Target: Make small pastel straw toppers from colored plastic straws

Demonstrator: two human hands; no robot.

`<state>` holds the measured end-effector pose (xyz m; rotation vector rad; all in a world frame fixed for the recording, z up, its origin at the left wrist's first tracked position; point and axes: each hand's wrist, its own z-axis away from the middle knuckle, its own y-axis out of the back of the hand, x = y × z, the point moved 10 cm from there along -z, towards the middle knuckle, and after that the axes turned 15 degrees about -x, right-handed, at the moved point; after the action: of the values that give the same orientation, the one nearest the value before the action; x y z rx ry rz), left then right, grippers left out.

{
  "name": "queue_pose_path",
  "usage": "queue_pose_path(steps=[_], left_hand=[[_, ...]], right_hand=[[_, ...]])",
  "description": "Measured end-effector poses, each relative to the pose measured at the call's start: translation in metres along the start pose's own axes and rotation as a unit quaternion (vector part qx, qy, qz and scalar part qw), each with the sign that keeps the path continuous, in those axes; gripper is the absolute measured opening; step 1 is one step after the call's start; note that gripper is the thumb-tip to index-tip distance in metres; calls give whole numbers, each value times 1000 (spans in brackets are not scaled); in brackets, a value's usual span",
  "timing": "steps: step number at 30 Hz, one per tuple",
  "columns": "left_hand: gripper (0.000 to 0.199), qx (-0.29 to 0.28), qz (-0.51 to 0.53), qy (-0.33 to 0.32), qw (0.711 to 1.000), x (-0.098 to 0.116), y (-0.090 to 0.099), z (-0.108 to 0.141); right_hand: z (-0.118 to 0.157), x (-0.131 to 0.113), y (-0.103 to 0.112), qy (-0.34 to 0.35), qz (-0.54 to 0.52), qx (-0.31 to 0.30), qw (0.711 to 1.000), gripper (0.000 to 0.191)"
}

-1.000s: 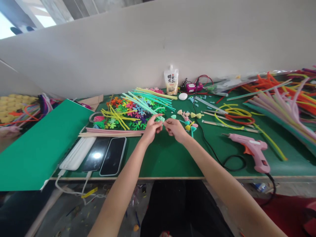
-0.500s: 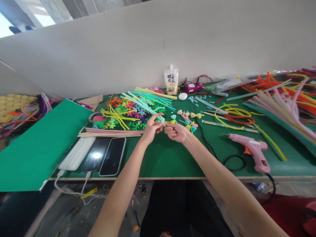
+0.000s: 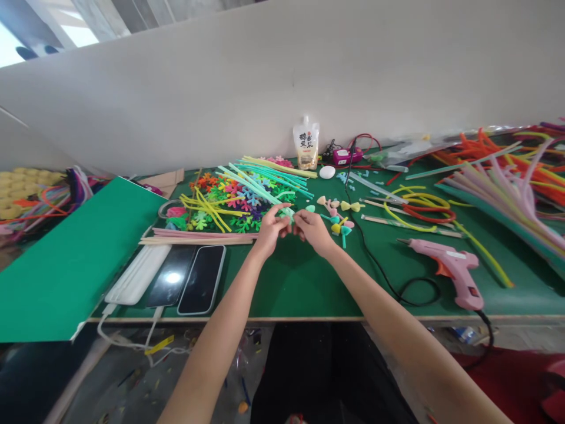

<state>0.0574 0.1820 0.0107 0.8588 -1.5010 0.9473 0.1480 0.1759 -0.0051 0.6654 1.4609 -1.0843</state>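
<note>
Fingers bent, my left hand [image 3: 270, 232] is closed on a small mint-green piece [image 3: 288, 214] at the middle of the green table. My right hand [image 3: 311, 231] meets it from the right, its fingertips pinched against the same piece. Fingers cover most of the piece, so its shape is unclear. Just right of my right hand lie small pink, yellow and teal tulip-like pieces [image 3: 336, 219]. Behind my left hand is a heap of colourful snowflake shapes [image 3: 247, 203], with mint and teal fuzzy stems [image 3: 256, 187] across it.
A pink glue gun [image 3: 454, 268] lies at the right, its cord near the table edge [image 3: 309, 319]. Two phones [image 3: 202, 280] and a green board [image 3: 83, 259] are at the left. A pouch [image 3: 306, 144] stands against the wall; stem bundles [image 3: 507, 194] fill the far right.
My right hand has shifted slightly, its fingers now turned more downward and tucked against the piece. My left hand has stayed almost still.
</note>
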Motion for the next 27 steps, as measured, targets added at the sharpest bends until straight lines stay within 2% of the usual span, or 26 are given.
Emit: queue_pose_path(steps=[7,17,22,27], left_hand=[[42,9,3,-14,1000,1,3,-1],[39,-26,-28,-17,999,3,-5,-2],[40,-45,-32,-20,998,4,-7,0],[37,-45,-31,-8,998,1,-7,0]], right_hand=[[1,12,-6,-73,-105,-71,989,15],[6,26,-25,-181,-189,-164,951,36],[7,27,-29,-189,-176,-180,949,36],[3,23,-22,-153,-125,-149,969,31]])
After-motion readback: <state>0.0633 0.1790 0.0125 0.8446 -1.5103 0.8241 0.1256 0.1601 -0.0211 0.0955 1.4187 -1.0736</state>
